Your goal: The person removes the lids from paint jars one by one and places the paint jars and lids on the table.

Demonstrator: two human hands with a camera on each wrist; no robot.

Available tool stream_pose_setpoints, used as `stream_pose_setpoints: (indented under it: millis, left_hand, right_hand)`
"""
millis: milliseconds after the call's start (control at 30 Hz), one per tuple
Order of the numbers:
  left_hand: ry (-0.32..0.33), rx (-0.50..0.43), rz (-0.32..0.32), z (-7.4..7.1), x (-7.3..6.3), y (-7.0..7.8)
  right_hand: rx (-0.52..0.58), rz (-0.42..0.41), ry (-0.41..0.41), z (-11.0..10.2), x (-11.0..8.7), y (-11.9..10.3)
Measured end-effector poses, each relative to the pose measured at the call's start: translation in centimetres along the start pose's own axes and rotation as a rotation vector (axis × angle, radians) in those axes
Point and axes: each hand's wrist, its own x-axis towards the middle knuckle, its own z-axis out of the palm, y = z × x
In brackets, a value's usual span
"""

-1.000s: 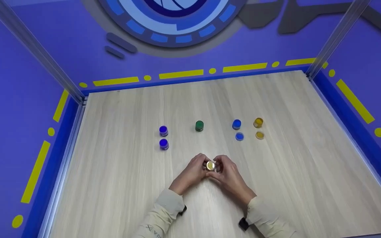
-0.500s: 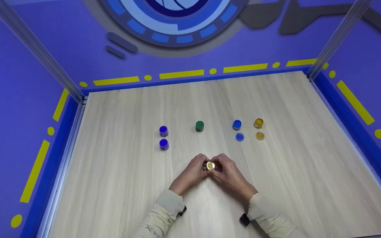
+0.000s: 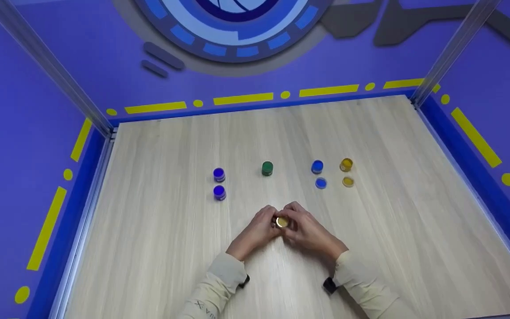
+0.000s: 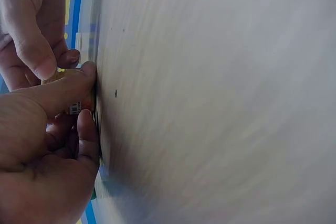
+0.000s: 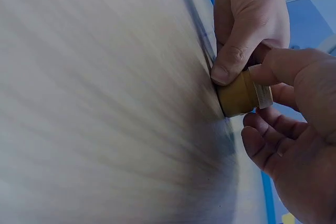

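A small ochre-yellow paint jar point(image 3: 282, 222) stands between both hands near the front middle of the table. My left hand point(image 3: 258, 230) grips its side low down; in the left wrist view the left thumb crosses the jar point(image 4: 75, 107) above a barcode label. The right hand point(image 3: 306, 230) pinches the upper part of the jar from the other side. In the right wrist view, the jar's body point(image 5: 236, 95) shows between the left thumb and the right fingers, its base at the tabletop. The fingers partly cover the jar's rim.
Two purple jars point(image 3: 219, 175) stand to the left, one in front of the other. A green jar point(image 3: 267, 168) is beyond the hands. Right of it are a blue jar point(image 3: 317, 167) with a blue lid point(image 3: 321, 183), and a yellow jar point(image 3: 346, 165) with a yellow lid point(image 3: 348, 181).
The right hand has turned about the jar, its knuckles moving slightly up and its wrist shifting right. The left hand and the jar stay in place; the jar's top reflects less light.
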Motion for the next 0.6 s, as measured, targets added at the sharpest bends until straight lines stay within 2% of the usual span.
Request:
stream_pose_setpoints:
  millis: [167,433,600]
  left_hand:
    - [-0.017,-0.018,-0.031,0.0,-0.1,0.0]
    - [-0.004,-0.038,-0.041,0.1,-0.2,0.0]
    - [0.015,-0.038,-0.016,0.2,-0.1,0.0]
  right_hand:
    - [0.031,0.049,0.058,0.4,-0.3,-0.1]
    - [0.043,0.145,0.318,2.1,-1.0,-1.1]
    - [0.032,0.153,0.38,2.9,-0.9,-1.3]
